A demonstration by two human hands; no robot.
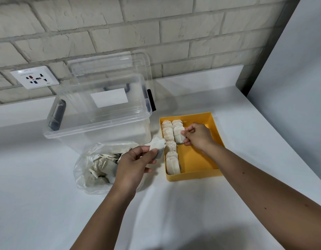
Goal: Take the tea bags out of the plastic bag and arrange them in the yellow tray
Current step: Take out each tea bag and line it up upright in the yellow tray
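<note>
White counter (246,141): right hand (197,136) pinches tea bag (178,135) inside yellow tray (192,175) (second row).

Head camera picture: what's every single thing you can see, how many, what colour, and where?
yellow tray: one, yellow, on table, right of plastic bag
tea bags in tray: about six lying, off-white, along its left side
plastic bag: one, clear, left of tray, more tea bags inside
storage box: one, clear, behind the bag
lid: one, clear, upright behind the box
wall socket: one, white, brick wall
table: one, white, under tray, bag, box
left hand: one, pinches raised tea bag over the plastic bag
right hand: one, pinches placed tea bag inside the tray
</note>
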